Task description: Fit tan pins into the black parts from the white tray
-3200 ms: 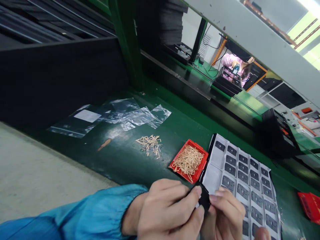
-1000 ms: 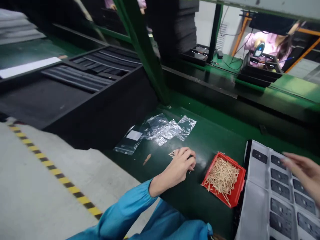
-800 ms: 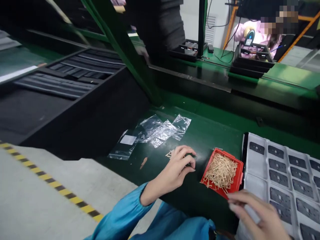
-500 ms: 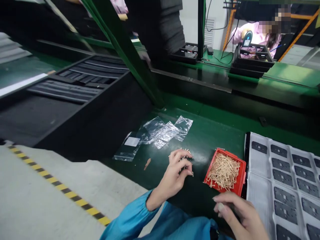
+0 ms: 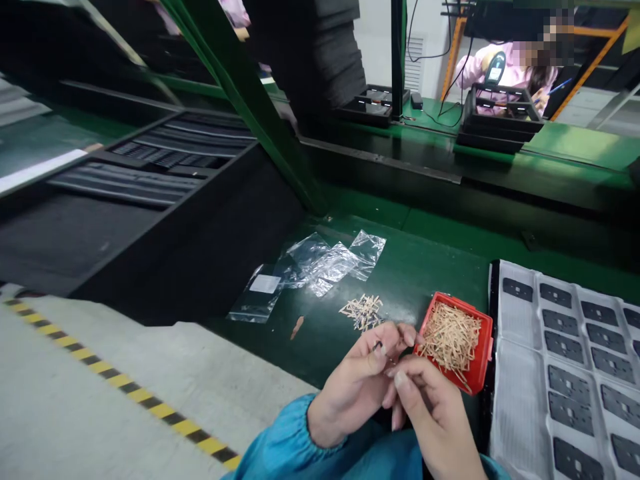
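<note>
My left hand (image 5: pixel 356 385) is closed in a pinch, and a small dark-tipped piece (image 5: pixel 377 346) shows at its thumb. My right hand (image 5: pixel 431 404) meets it fingertip to fingertip, thumb and forefinger pressed together; what they hold is too small to make out. Just beyond the left fingers lies a loose pile of small tan strips (image 5: pixel 364 311), some with greyish parts. A red open box (image 5: pixel 481 363) full of similar thin tan strips (image 5: pixel 450 337) sits beyond the right hand, close to its fingers.
Clear plastic bags (image 5: pixel 330 263) and a brown scrap (image 5: pixel 297 327) lie on the green table (image 5: pixel 425 260). At right stands a white tray (image 5: pixel 515 400) holding several dark plates (image 5: pixel 570 383). A black bin (image 5: pixel 200 247) borders the left. Across the bench, a person in pink (image 5: pixel 515 57) handles a scanner.
My left hand has moved right and down from the strip pile, uncovering it. My right hand has come left to meet it, and the fingertips of both are now together in front of the red box.
</note>
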`<state>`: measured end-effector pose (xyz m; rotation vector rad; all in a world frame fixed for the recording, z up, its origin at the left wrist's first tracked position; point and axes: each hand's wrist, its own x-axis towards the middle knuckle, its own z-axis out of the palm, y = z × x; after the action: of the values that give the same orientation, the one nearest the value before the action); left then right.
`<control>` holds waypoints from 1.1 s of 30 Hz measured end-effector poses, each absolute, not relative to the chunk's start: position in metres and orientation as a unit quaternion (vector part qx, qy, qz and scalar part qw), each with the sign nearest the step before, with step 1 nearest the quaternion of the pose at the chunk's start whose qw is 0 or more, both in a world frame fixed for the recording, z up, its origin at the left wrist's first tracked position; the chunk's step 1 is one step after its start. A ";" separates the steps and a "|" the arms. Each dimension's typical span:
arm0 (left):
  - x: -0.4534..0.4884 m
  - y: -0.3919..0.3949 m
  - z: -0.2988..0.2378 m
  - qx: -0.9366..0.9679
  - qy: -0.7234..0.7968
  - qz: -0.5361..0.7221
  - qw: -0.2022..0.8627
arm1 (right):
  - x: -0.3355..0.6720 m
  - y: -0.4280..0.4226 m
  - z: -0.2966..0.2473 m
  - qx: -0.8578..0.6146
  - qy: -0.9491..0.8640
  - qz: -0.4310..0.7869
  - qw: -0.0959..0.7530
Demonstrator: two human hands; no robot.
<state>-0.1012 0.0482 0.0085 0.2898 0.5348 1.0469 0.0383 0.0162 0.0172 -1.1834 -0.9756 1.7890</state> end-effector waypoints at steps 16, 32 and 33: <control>-0.085 0.041 0.009 0.101 0.336 0.532 0.770 | 0.047 0.007 -0.007 -0.495 -0.539 0.537 0.419; -0.082 0.047 0.009 0.353 0.497 0.634 0.476 | 0.077 0.008 0.004 -0.498 -0.657 0.292 0.484; -0.082 0.048 0.010 0.342 0.489 0.661 0.456 | 0.081 0.009 0.004 -0.517 -0.646 0.291 0.480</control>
<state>-0.0817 0.0482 0.0099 0.8424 1.2064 1.6289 0.0815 0.0088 0.0038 -1.2611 -1.5764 0.7103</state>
